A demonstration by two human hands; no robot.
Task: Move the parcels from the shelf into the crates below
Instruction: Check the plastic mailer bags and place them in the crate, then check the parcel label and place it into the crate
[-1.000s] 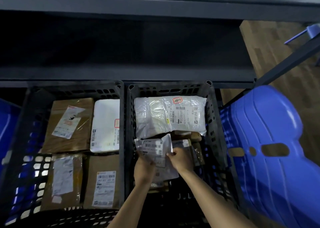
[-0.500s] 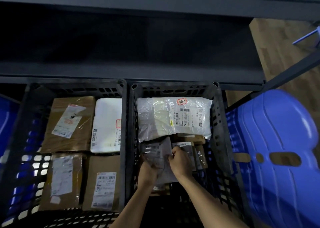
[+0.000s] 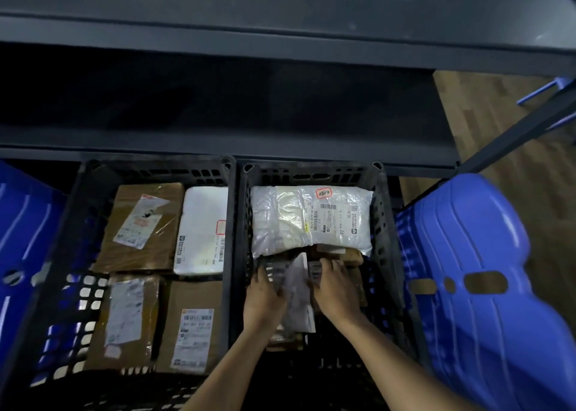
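Left hand [image 3: 265, 295]: inside the right crate [image 3: 382, 223], lying on the left side of the small grey mailer [image 3: 297, 289].
Left grip: fingers [image 3: 263, 275] point toward the far wall over the mailer's label. Blur hides whether they pinch the plastic or only rest on it, so I cannot tell.
Right hand [image 3: 336, 289]: on the mailer's right side, with fingers [image 3: 325, 264] reaching over a label and onto the brown carton [image 3: 353, 254] underneath.
Right grip: I cannot tell whether it is closed on the mailer or lying flat.
Small grey mailer: low in the right crate between both hands, a crumpled fold standing up in its middle.
White plastic-wrapped parcel [image 3: 311, 220]: fills the far end of the right crate, label upward, its near edge just beyond the fingertips.
Left crate [image 3: 156, 169]: touches the right crate side by side. It holds four parcels lying flat.
Far row: taped cardboard box [image 3: 146, 223], with a white mailer bag [image 3: 202, 229] to its right.
Near row: two labelled cardboard boxes [image 3: 127, 320] [image 3: 193, 326].
Shelf [image 3: 218, 142]: dark board directly above the crates' far walls.
Sides: a blue plastic chair [image 3: 467, 286] to the right of the crates and more blue plastic [image 3: 21, 223] to the left.
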